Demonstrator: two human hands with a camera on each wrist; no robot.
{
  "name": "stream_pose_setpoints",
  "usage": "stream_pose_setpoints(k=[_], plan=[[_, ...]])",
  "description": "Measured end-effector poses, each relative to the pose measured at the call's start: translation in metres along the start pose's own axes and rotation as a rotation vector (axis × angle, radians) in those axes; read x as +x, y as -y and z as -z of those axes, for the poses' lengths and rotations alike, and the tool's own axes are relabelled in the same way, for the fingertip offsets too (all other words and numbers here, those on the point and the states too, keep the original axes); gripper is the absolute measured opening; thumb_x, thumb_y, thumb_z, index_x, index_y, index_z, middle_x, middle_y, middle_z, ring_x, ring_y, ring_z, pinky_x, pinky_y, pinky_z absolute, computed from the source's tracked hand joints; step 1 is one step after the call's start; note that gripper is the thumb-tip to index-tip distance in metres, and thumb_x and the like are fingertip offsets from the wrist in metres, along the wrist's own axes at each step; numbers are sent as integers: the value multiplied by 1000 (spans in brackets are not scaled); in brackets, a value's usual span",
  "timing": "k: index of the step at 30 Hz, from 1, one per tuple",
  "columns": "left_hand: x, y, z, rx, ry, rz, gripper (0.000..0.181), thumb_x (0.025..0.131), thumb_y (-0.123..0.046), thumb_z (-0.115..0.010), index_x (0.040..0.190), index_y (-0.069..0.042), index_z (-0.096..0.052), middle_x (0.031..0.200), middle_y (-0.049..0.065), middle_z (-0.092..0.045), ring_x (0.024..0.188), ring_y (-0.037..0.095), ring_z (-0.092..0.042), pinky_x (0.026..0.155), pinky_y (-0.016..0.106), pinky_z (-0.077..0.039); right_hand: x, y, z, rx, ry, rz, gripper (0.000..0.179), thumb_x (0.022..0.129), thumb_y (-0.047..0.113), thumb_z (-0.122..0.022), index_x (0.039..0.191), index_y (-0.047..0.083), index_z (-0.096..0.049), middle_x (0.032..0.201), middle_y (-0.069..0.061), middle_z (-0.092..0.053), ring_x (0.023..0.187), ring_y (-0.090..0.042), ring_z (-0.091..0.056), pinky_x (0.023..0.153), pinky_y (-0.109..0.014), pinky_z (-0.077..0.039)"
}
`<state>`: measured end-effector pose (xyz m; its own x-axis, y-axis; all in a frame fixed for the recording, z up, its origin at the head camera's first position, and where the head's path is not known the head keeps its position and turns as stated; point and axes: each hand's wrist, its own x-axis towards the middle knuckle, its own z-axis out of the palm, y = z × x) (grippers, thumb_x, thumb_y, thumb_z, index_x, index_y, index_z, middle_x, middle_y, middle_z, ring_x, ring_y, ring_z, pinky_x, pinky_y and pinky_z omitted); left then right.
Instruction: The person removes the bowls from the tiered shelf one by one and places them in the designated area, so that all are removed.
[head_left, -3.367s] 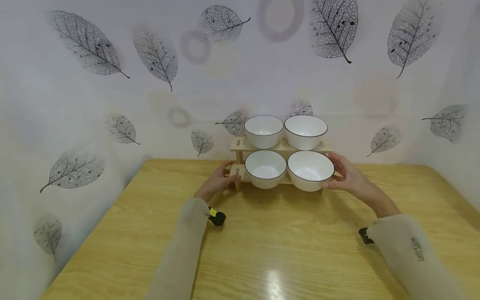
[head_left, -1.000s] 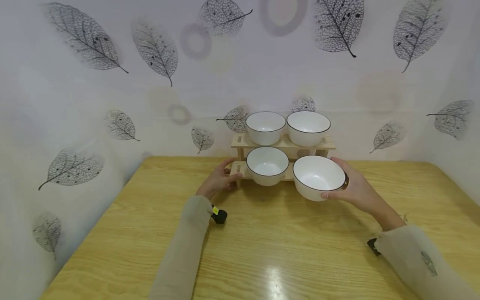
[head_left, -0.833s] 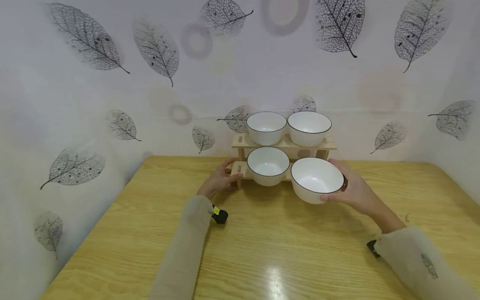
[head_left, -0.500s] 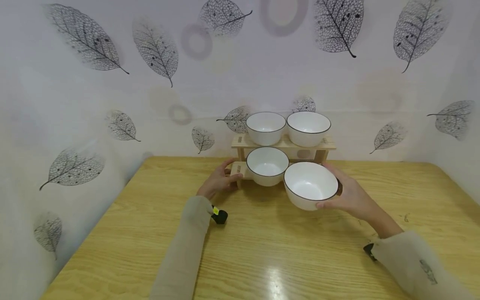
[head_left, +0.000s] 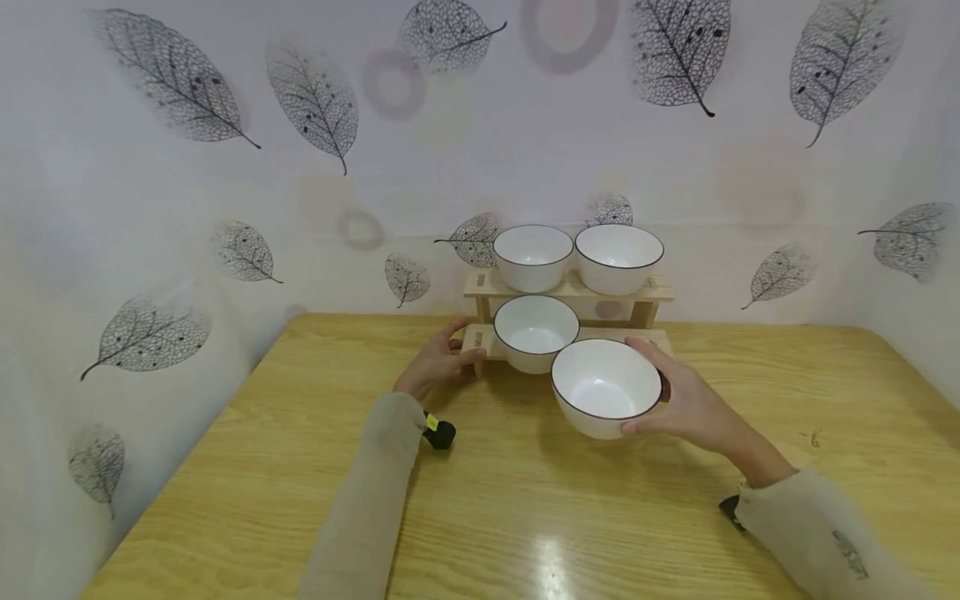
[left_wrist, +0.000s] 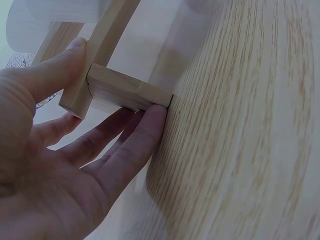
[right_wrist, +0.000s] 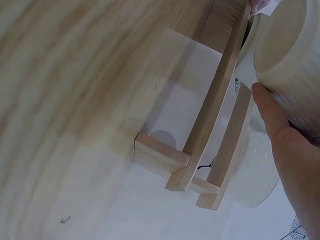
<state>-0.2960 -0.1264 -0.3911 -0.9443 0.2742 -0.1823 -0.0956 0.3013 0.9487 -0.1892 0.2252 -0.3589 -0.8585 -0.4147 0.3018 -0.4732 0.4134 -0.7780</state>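
My right hand (head_left: 693,408) holds a white bowl (head_left: 600,390) with a dark rim by its right side, thumb at the front. The bowl is raised off the wooden two-tier rack (head_left: 660,340), in front of its lower shelf, slightly tilted toward me. In the right wrist view the bowl's base (right_wrist: 282,37) shows above the hand. At the rack's left end my left hand (head_left: 438,362) grips the lower shelf; in the left wrist view the thumb lies on the shelf and the fingers touch the leg (left_wrist: 125,90). Another bowl (head_left: 536,333) sits on the lower shelf's left half.
Two more white bowls, a left one (head_left: 532,257) and a right one (head_left: 618,258), stand side by side on the upper shelf. The rack stands near the back edge of a wooden table (head_left: 480,517). Behind it hangs a leaf-patterned wall covering (head_left: 480,158).
The right hand has taken the lower right bowl off the shelf and brought it forward, then leftward and nearer to me. My left hand has stayed at the rack's end.
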Motion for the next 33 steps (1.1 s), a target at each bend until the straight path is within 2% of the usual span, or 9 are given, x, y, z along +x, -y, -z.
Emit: stream_pose_setpoints(k=[5,11,20,33], plan=[[-1,0,0,-10,2,-1,68,101,-11,-66,159,-18,-31,141,27,-51,118,37,-59,89,42,-57,-1,2,-3,11,19,25,114,63,4,-96,151,-16,-27,145,-39,-38,115,-47,-55,87,-17,-50],[-2,-1,0,-5,18,-30,70,102,-9,-64,161,-13,-27,139,29,-53,117,38,-60,89,42,-57,1,1,-10,33,42,38,112,63,1,-95,150,-19,-26,139,-40,-45,113,-47,-55,88,-20,-52],[-2,1,1,-5,16,-30,69,102,-9,-63,160,-12,-27,138,29,-54,116,35,-60,88,39,-56,1,5,-21,3,86,11,116,65,11,-97,152,-16,-25,142,-36,-45,117,-45,-56,90,-23,-52],[-3,-1,-1,-30,6,-14,70,101,-8,-64,160,-13,-28,139,29,-53,116,35,-59,91,43,-56,9,12,-39,42,136,49,120,63,16,-99,151,-17,-25,144,-34,-45,120,-42,-56,92,-28,-54]])
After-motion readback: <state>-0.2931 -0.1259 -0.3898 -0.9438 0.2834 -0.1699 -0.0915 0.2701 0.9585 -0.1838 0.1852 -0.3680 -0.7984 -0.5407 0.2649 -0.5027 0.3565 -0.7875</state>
